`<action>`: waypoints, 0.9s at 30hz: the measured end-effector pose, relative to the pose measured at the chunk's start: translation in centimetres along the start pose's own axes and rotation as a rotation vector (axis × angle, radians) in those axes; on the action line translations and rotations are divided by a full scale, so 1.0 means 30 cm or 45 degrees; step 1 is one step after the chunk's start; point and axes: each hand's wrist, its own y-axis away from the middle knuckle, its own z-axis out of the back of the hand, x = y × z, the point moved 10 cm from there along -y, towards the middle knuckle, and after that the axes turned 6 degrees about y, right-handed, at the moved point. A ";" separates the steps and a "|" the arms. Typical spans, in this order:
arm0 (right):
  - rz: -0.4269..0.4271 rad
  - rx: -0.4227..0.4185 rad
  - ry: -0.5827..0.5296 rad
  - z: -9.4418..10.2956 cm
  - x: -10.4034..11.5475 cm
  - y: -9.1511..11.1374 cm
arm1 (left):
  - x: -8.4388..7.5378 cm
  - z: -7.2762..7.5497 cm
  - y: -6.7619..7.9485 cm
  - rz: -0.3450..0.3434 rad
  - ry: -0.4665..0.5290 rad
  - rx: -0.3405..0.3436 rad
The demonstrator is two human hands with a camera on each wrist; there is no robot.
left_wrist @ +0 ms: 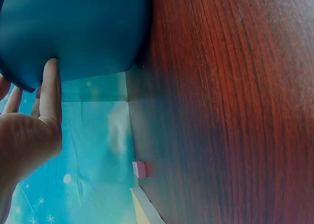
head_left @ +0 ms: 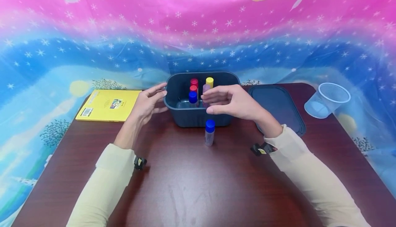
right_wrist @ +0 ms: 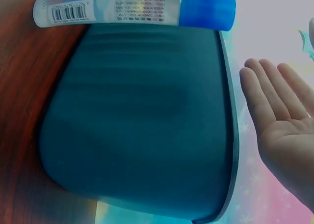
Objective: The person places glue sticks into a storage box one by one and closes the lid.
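A dark plastic bin (head_left: 201,117) stands at the back of the table. My left hand (head_left: 146,103) is at its left side; in the left wrist view one straight finger (left_wrist: 50,89) lies against the wall. My right hand (head_left: 238,102) hovers over the front rim, fingers extended and holding nothing. Inside the bin stand several clear bottles, two with red caps, one blue-capped bottle (head_left: 193,98) and one yellow-capped bottle (head_left: 209,82), partly hidden by the right fingers. Another blue-capped bottle (head_left: 209,133) stands upright on the table before the bin, its barcode label showing in the right wrist view.
The flat dark lid (head_left: 272,100) lies right of the bin, partly under my right forearm. A white mesh basket (head_left: 325,100) leans at the far right. At the left is a yellow book (head_left: 108,106). A snowflake-patterned cloth (head_left: 198,31) hangs behind the table.
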 end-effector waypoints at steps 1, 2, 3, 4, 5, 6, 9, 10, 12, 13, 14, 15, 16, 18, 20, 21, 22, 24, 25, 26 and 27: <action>-0.009 0.016 -0.013 -0.007 -0.003 0.001 | 0.001 0.001 0.000 0.001 0.000 -0.002; -0.015 0.033 -0.026 -0.014 -0.006 0.003 | 0.001 0.001 0.000 0.000 0.001 -0.003; -0.021 0.047 -0.034 -0.020 -0.007 0.005 | 0.002 0.001 0.000 0.000 0.002 -0.003; -0.024 0.065 -0.046 -0.027 -0.008 0.006 | 0.003 0.001 0.000 0.000 0.006 -0.004; -0.028 0.080 -0.052 -0.034 -0.010 0.008 | 0.004 0.001 0.001 0.002 0.017 -0.002; -0.030 0.096 -0.056 -0.041 -0.013 0.009 | 0.005 0.001 0.002 0.002 0.024 -0.002; -0.026 0.140 -0.040 -0.060 -0.017 0.014 | 0.004 -0.001 0.005 -0.003 0.046 0.004; -0.027 0.156 -0.034 -0.067 -0.020 0.015 | 0.004 -0.002 0.005 -0.004 0.052 0.011; -0.032 0.189 -0.027 -0.080 -0.027 0.017 | 0.002 -0.004 0.006 -0.010 0.056 0.018; -0.032 0.207 -0.025 -0.087 -0.030 0.017 | 0.001 -0.005 0.007 -0.011 0.056 0.019; -0.033 0.225 -0.020 -0.093 -0.032 0.017 | 0.000 -0.005 0.007 -0.013 0.055 0.021; -0.033 0.244 -0.019 -0.099 -0.035 0.016 | 0.000 -0.006 0.008 -0.012 0.057 0.025; -0.032 0.261 -0.016 -0.105 -0.038 0.015 | -0.001 -0.005 0.008 -0.012 0.057 0.023; -0.029 0.294 -0.001 -0.116 -0.040 0.013 | -0.002 -0.004 0.008 -0.011 0.053 0.016; -0.021 0.323 0.018 -0.125 -0.039 0.012 | -0.003 -0.005 0.009 -0.009 0.050 0.019; -0.020 0.338 0.028 -0.130 -0.039 0.012 | -0.003 -0.005 0.009 -0.008 0.050 0.020; -0.019 0.350 0.042 -0.135 -0.039 0.013 | -0.003 -0.006 0.009 -0.008 0.050 0.021; -0.019 0.376 0.069 -0.143 -0.041 0.016 | -0.003 -0.007 0.009 -0.008 0.050 0.023; -0.019 0.390 0.081 -0.148 -0.044 0.017 | -0.004 -0.007 0.010 -0.010 0.045 0.022; -0.019 0.403 0.094 -0.153 -0.048 0.019 | -0.004 -0.008 0.010 -0.009 0.047 0.022; -0.019 0.413 0.106 -0.157 -0.052 0.021 | -0.004 -0.008 0.010 -0.009 0.045 0.020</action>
